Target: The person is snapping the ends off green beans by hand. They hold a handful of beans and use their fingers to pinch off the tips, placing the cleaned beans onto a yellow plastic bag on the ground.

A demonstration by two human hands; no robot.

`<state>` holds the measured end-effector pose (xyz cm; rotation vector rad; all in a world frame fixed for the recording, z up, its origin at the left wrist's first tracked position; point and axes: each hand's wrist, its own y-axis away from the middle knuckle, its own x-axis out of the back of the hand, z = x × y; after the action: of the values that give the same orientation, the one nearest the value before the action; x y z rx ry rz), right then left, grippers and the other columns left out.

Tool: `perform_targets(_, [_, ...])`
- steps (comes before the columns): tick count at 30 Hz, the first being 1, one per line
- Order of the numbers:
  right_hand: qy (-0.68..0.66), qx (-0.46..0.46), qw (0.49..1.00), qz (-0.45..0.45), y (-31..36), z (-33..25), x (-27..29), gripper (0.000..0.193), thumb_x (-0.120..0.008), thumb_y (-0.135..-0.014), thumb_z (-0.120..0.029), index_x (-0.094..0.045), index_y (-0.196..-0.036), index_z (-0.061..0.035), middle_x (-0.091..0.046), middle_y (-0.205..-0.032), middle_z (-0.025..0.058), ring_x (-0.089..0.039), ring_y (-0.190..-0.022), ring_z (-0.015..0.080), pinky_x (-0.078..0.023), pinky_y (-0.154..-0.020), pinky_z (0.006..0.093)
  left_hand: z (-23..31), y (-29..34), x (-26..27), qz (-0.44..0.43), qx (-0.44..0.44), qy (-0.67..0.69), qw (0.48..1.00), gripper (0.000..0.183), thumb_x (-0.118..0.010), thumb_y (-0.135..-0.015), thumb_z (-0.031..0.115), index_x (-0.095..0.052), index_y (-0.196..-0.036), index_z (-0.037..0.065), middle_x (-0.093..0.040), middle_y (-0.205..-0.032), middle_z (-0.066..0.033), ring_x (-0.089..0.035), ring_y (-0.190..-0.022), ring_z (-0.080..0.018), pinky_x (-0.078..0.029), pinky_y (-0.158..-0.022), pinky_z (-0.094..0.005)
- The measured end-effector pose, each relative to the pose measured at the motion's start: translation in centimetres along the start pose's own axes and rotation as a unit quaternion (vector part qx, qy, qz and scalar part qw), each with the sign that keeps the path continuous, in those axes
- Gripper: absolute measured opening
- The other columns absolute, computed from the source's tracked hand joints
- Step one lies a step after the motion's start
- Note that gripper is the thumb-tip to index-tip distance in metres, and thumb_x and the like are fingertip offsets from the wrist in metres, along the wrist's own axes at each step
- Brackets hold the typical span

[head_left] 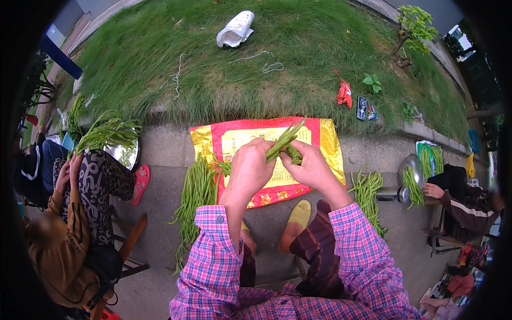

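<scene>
My left hand [252, 166] is closed round a small bunch of green vegetable stalks [286, 141], whose tips point up and to the right. Close beside it, my right hand [316, 169] has its fingers bent in on short stalk ends at the bunch's lower side. Both hands are above a red and gold plastic sack [326, 140] spread flat on the pavement. A long heap of green stalks [193, 205] lies left of the sack, some reaching under my left wrist. Another pile of stalks [367, 198] lies to the right.
At left, a seated person [72, 240] holds leafy greens [109, 133] near a metal basin [133, 154]. At right, another person's hand [433, 190] is near stalks on a metal bowl [408, 164]. Past the kerb, grass [160, 58] holds a white sack [236, 29] and a red bag [344, 94].
</scene>
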<state>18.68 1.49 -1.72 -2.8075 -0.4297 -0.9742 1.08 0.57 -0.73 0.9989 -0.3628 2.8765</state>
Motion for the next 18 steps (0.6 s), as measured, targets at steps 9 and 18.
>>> perform_targets(9, [-0.047, -0.059, 0.997, 0.018, 0.0, -1.7, 0.4, 0.019, -0.064, -0.089, -0.016, -0.063, -0.1, -0.0009, -0.063, -0.078, 0.0129, -0.06, -0.071, 0.0145, -0.049, -0.066, 0.031, 0.5, -0.2, -0.2, 0.069, 0.024, 0.095, 0.993, 0.013, -0.069, -0.08, 0.006, -0.071, -0.091, 0.001, -0.067, -0.073, -0.0065, -0.063, -0.064, -0.0147, -0.048, -0.058, -0.0293])
perform_targets(18, [-0.228, -0.099, 0.963, 0.103, 0.1, -1.4, -1.0, 0.021, -0.06, -0.091, -0.019, -0.06, -0.095, 0.001, -0.056, -0.067, 0.0068, -0.053, -0.063, 0.0117, -0.044, -0.059, 0.0301, 1.9, -0.5, -0.6, 0.076, 0.202, 0.29, 0.932, 0.01, -0.067, -0.083, 0.008, -0.072, -0.087, 0.0, -0.069, -0.07, -0.0025, -0.059, -0.057, -0.006, -0.045, -0.051, -0.0238])
